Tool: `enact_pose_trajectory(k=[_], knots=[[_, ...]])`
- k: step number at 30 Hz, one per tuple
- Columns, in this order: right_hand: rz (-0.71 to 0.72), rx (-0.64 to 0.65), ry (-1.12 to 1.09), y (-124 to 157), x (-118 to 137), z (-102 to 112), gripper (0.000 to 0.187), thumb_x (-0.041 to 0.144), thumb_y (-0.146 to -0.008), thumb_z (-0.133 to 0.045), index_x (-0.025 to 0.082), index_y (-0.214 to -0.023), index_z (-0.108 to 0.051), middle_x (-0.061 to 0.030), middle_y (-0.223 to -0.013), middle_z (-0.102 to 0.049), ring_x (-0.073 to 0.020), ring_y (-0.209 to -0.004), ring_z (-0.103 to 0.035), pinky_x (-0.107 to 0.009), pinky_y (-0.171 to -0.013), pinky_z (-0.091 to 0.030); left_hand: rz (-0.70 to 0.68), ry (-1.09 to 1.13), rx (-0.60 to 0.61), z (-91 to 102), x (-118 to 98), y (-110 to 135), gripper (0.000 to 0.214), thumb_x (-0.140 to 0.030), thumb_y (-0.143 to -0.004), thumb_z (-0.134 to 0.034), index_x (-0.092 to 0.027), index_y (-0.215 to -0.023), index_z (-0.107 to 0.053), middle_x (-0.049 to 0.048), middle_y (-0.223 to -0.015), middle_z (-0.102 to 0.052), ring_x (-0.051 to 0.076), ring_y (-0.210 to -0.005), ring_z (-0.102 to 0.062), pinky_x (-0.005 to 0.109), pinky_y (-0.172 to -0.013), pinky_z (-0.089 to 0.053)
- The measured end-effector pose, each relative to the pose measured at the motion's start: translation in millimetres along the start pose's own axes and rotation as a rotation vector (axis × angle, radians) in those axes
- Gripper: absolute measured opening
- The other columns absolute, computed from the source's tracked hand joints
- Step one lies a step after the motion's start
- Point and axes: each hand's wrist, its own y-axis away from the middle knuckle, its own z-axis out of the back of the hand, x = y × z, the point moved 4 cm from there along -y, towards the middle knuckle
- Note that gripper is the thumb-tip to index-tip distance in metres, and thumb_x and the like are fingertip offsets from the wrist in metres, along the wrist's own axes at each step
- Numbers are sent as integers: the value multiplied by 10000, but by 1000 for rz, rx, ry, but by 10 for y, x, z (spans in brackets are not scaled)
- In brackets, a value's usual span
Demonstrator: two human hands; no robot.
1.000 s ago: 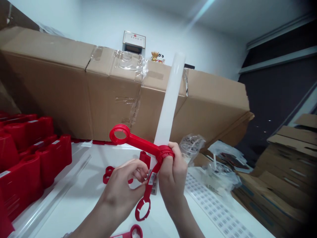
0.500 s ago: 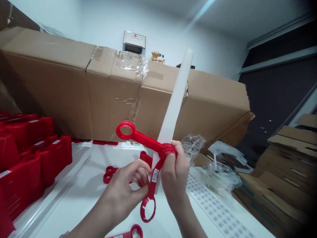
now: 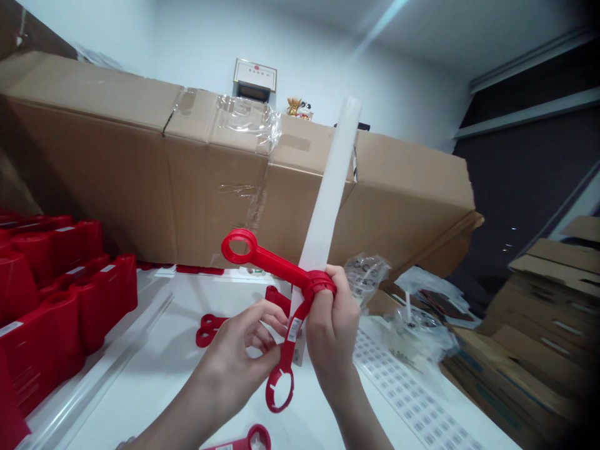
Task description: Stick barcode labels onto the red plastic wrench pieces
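Note:
My right hand (image 3: 335,319) is closed around the ring joint where two red plastic ring-ended pieces meet: an upper piece (image 3: 276,262) pointing left and a lower piece (image 3: 287,356) hanging down. A long whitish plastic tube (image 3: 330,194) rises from this joint, leaning slightly right. My left hand (image 3: 250,350) has its fingers curled, with thumb and fingertips against the left edge of the lower piece, beside its white barcode label (image 3: 294,329). A pale tag-like bit (image 3: 299,354) shows behind that piece; what the left fingertips pinch is partly hidden.
Red plastic parts (image 3: 70,319) are stacked at left beside clear strips (image 3: 107,369). More red ring pieces (image 3: 206,328) lie on the white table (image 3: 159,381). A label sheet (image 3: 412,394) and plastic bags (image 3: 417,337) are at right. A large cardboard box (image 3: 215,187) spans behind; cartons (image 3: 539,325) stand right.
The tube's top has swung slightly left and down. The lower red ring has moved up a little. Both hands stay nearly in place.

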Motion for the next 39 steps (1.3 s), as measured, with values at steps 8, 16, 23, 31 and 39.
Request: enact_pose_trajectory(k=[8, 16, 23, 31, 39], knots=[[14, 19, 0, -7, -10, -10, 205, 108, -953, -401, 225, -870, -548, 81, -566, -454, -112, -453, -384, -244, -433, -276, 20, 2, 30, -54, -38, 28, 197, -86, -783, -631, -238, -899, -585, -45, -777, -559, 135, -720, -508, 293, -760, -463], [21, 40, 35, -83, -28, 44, 226, 138, -984, -377, 234, -844, -526, 86, -549, -434, -117, -458, -382, -235, -438, -303, 46, -93, 115, 49, -54, 52, 363, -151, -779, -679, -281, -1112, -613, -47, -808, -603, 159, -732, -539, 311, -771, -454], [8, 77, 18, -52, -29, -14, 233, 121, -995, -383, 235, -845, -521, 87, -569, -438, -107, -478, -394, -223, -451, -306, 57, -224, 140, 243, -175, 89, 60, -276, -923, -604, -278, -983, -594, -55, -808, -564, 150, -720, -490, 264, -692, -392], [1, 140, 65, -117, -36, 19, 236, 140, -997, -384, 228, -822, -516, 77, -561, -434, -117, -487, -398, -242, -461, -313, 16, -274, -51, 553, -268, 99, 205, -466, -970, -589, -262, -983, -591, -40, -757, -570, 136, -623, -536, 240, -569, -395], [-144, 371, 7, 24, 14, -109, 247, 181, -1037, -362, 240, -853, -516, 64, -652, -571, -125, -574, -511, -235, -525, -385, 152, -102, -151, 610, -503, 267, 364, -566, -938, -611, -221, -821, -598, -105, -427, -500, 61, -298, -438, 154, -366, -332]])
